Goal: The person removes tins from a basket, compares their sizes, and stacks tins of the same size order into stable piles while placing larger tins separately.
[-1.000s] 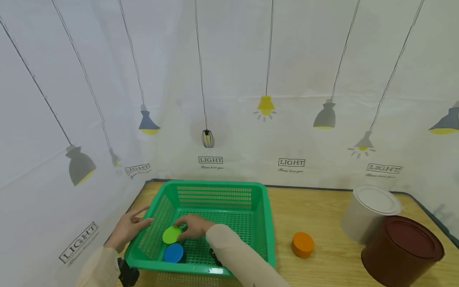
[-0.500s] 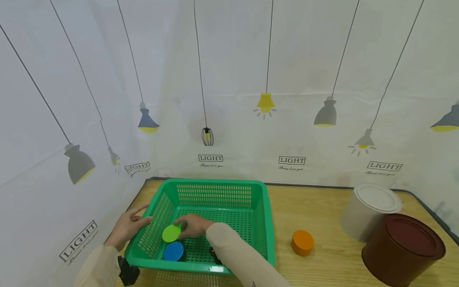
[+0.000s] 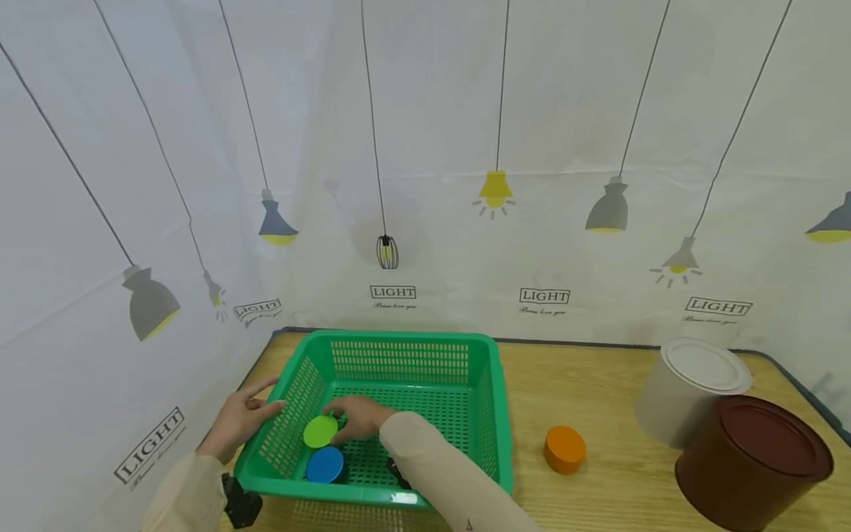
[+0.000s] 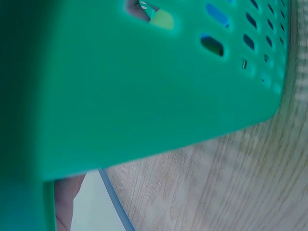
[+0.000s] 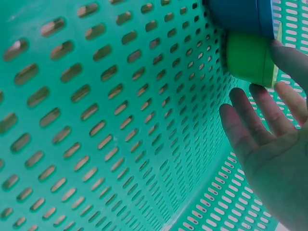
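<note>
1. Right hand [image 3: 359, 418] is down inside the green basket [image 3: 495, 414], fingers laid out loosely against the green round container [image 3: 320, 431]. From the wrist view one finger [image 5: 288, 57] touches its lid edge while the others sit just beside it, not wrapped around anything.
2. That green container stands on the basket floor at the fingertips, hard against the basket's left wall, and touching it on the side nearer the person is the blue round container [image 3: 325, 465].
3. Left hand [image 3: 241, 417] is outside the basket, on the far side of that same wall from the right hand, fingers stretched out with the tips touching the basket's outer face near the rim. No curl, nothing pinched.
4. The left wrist camera is filled with the basket's outer wall [image 4: 144, 91], the wooden table [image 4: 216, 192] below it.
5. Well off to the right of both hands, an orange round container [image 3: 564, 448] sits alone on the table.
6. Further right again, a white lidded tub [image 3: 691, 391] leans beside a brown lidded tub [image 3: 751, 462].
</note>
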Demonstrator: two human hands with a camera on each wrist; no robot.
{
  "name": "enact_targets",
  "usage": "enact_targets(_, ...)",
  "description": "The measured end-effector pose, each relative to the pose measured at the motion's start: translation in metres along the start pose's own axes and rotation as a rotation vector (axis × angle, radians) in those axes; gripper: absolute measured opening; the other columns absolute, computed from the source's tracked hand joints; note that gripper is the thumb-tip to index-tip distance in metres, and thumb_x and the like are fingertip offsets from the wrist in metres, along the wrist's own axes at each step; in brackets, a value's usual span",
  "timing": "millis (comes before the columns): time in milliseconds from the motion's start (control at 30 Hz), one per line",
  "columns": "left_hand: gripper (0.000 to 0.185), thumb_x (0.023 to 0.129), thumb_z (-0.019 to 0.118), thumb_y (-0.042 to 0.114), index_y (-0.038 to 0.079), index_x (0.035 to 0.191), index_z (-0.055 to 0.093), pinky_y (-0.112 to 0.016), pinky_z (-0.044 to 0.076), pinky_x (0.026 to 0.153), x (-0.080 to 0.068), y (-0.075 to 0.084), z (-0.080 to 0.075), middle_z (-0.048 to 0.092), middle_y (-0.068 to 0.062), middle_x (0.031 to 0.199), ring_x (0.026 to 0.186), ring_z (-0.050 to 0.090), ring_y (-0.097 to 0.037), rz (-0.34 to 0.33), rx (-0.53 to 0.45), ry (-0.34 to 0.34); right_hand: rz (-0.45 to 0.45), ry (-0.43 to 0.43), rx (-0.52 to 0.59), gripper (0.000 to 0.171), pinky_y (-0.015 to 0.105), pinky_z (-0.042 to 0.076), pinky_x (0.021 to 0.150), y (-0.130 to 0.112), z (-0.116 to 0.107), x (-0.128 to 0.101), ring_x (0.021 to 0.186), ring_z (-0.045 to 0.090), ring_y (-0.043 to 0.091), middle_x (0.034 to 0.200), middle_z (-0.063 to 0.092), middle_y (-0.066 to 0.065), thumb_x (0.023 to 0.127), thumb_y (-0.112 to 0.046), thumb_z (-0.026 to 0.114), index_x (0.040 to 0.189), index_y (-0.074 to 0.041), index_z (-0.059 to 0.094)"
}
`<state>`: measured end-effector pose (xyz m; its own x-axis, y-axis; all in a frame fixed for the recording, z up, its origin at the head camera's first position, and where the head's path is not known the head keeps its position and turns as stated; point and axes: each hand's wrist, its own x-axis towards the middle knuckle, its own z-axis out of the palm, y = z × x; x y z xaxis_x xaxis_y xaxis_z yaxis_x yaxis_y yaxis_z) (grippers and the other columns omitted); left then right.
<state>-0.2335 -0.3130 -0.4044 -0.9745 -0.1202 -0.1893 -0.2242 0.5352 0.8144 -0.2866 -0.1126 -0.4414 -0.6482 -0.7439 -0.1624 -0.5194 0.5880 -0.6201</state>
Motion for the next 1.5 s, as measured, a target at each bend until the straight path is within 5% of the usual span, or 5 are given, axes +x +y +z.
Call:
enact_targets(633,0.064,0.086,0.060,0.025,0.004,0.138,0.030,-0.036,0.050,0.061,0.0010,-0.0038,-0.0013,0.054,-0.030,0.107,0.072,0.060,-0.019,0.008,0.033,-0.010,0.047,-0.021,-0.041,0.050,0.021,0.044,0.078,-0.0033,0.0000,0.0010,0.104,0.052,0.012,0.118,0.054,0.001,0.079,-0.021,0.068,0.125,-0.018,0.051)
enact_targets(1000,0.062,0.086,0.059,0.022,0.003,0.137,0.030,-0.035,0.050,0.060,0.0021,-0.0030,-0.0024,0.058,-0.024,0.100,0.069,0.060,-0.019,0.000,0.024,-0.007,0.056,0.031,-0.106,0.049,0.020,0.044,0.072,0.0007,0.0000,0.0028,0.096,0.053,0.009,0.110,0.056,-0.001,0.076,-0.027,0.071,0.120,-0.016,0.053)
enact_targets(1267,0.063,0.086,0.059,0.024,0.003,0.137,0.030,-0.036,0.050,0.062,0.0033,-0.0032,-0.0022,0.057,-0.026,0.102,0.072,0.060,-0.019,0.008,0.040,-0.009,0.015,-0.028,-0.166,0.056,0.022,0.038,0.089,-0.0045,-0.0020,0.0011,0.115,0.043,0.011,0.128,0.047,-0.003,0.080,-0.024,0.067,0.131,-0.018,0.045)
enact_targets(1500,0.064,0.086,0.060,0.023,0.003,0.138,0.029,-0.035,0.050,0.059,0.0028,-0.0027,-0.0022,0.059,-0.024,0.099,0.069,0.060,-0.019,-0.005,0.019,-0.011,0.013,-0.026,-0.161,0.048,0.022,0.038,0.088,-0.0044,-0.0020,-0.0006,0.115,0.043,0.012,0.125,0.049,-0.002,0.080,-0.023,0.067,0.125,-0.019,0.051)
